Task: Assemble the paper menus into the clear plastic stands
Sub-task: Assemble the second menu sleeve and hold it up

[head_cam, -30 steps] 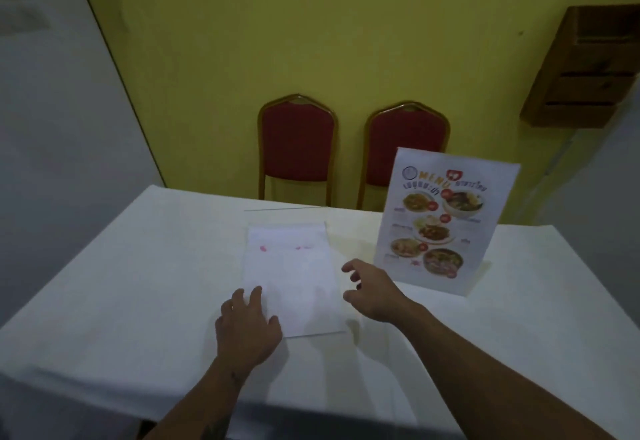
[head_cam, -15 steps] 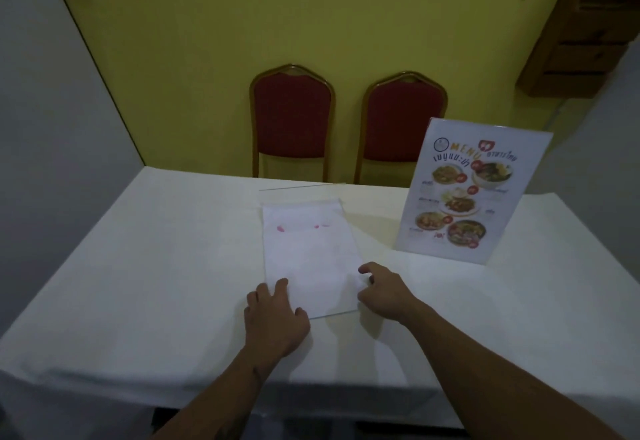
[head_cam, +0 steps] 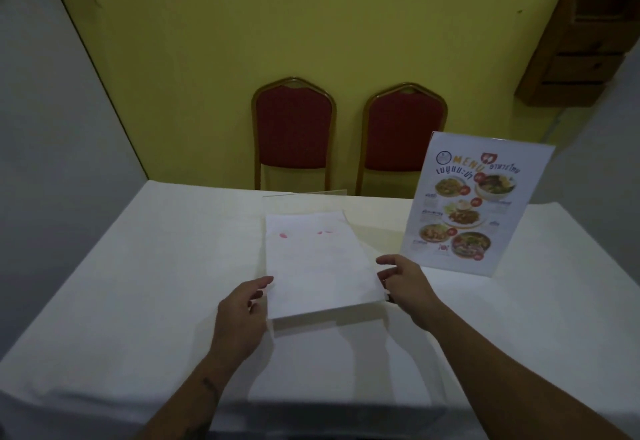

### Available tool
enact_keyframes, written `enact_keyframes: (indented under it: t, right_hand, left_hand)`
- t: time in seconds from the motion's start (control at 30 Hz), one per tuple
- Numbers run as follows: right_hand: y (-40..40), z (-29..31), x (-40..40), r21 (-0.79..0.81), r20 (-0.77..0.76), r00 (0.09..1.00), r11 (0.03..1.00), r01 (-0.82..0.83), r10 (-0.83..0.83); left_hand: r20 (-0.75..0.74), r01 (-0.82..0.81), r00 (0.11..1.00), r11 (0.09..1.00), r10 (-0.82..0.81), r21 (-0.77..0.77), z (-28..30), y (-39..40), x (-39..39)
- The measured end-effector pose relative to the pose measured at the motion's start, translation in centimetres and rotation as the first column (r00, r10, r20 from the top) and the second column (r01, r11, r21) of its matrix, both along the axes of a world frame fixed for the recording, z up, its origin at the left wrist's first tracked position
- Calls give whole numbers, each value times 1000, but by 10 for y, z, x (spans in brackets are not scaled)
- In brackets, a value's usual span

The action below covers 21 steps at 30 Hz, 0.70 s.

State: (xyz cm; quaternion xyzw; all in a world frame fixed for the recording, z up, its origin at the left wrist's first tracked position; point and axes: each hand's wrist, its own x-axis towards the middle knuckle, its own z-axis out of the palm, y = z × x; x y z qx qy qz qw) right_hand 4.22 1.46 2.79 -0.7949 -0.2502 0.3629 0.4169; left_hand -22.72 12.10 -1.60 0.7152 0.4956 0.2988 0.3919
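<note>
Curling at the near left edge of the paper menu (head_cam: 317, 266), the fingers (head_cam: 258, 284) of the left hand (head_cam: 240, 315) look loosely bent with the thumb reaching toward the sheet; whether they pinch the edge or only touch it cannot be told. Across the sheet, the fingers (head_cam: 388, 261) of the right hand (head_cam: 407, 284) are spread apart, the upper one held above the menu's right edge and the lower ones close against its near right corner, where a grip cannot be made out either.

Between the two hands the menu lies face down, white with faint pink marks showing through, its near edge casting a shadow on the white-covered counter (head_cam: 138, 284). It seems to sit within or on a clear plastic stand (head_cam: 304, 197), whose transparent far edge shows just beyond the paper.

To the right, well apart from the hands, a finished stand with a printed menu (head_cam: 471, 204) stands upright on the counter, showing food photos. Behind the counter two red chairs (head_cam: 294, 135) stand side by side against a yellow wall (head_cam: 311, 24), and a wooden wall box (head_cam: 585, 48) hangs at upper right.
</note>
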Motion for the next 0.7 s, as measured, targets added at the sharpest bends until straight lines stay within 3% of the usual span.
enact_keyframes:
  t: [0.17,0.3,0.7]
  right_hand:
    - [3,18,4,152,-129,990,986,71,-52]
    - [7,27,5,244,-177,978,958,148,-106]
    - [28,44,-4,482,-74,983,857,182,-167]
  left_hand:
    - [111,1,993,978,-25,210,5,9,4]
    - [214,-70,976,986,36,153,22,20,15]
    - [379,-119,920,993,103,21,61,39,26]
